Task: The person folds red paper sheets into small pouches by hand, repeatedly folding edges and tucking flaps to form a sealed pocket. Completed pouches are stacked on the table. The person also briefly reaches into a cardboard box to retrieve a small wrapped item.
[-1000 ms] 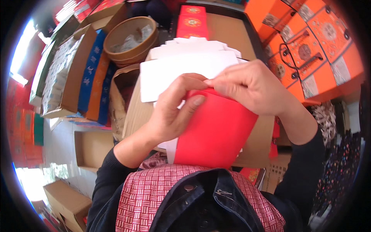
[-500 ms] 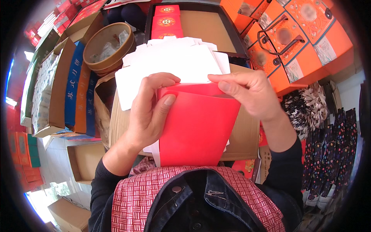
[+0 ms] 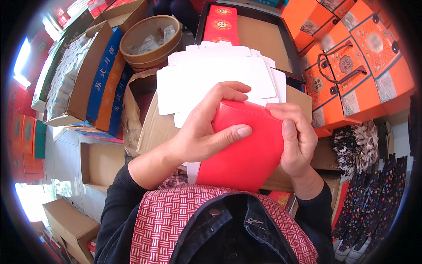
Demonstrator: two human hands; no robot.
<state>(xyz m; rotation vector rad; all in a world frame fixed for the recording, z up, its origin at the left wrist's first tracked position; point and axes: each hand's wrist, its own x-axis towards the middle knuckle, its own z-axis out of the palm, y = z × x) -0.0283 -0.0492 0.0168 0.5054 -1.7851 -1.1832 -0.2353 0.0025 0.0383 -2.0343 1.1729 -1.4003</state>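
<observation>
Patterned apron (image 3: 154, 220): red and white, along the bottom of the frame.
Red box (image 3: 246, 154): centre of the frame, tilted, just above the apron, between both hands.
Left hand (image 3: 202, 136): clasps the box's left side, thumb flat on the red face, fingers curling past the upper edge.
Right hand (image 3: 299, 143): clasps the upper right corner, index fingertip at the top edge.
White card sheets (image 3: 220, 75): overlapping pile, upper centre, beyond the box.
Black-rimmed tray (image 3: 261, 37): top centre, behind the pile, red packets at its left.
</observation>
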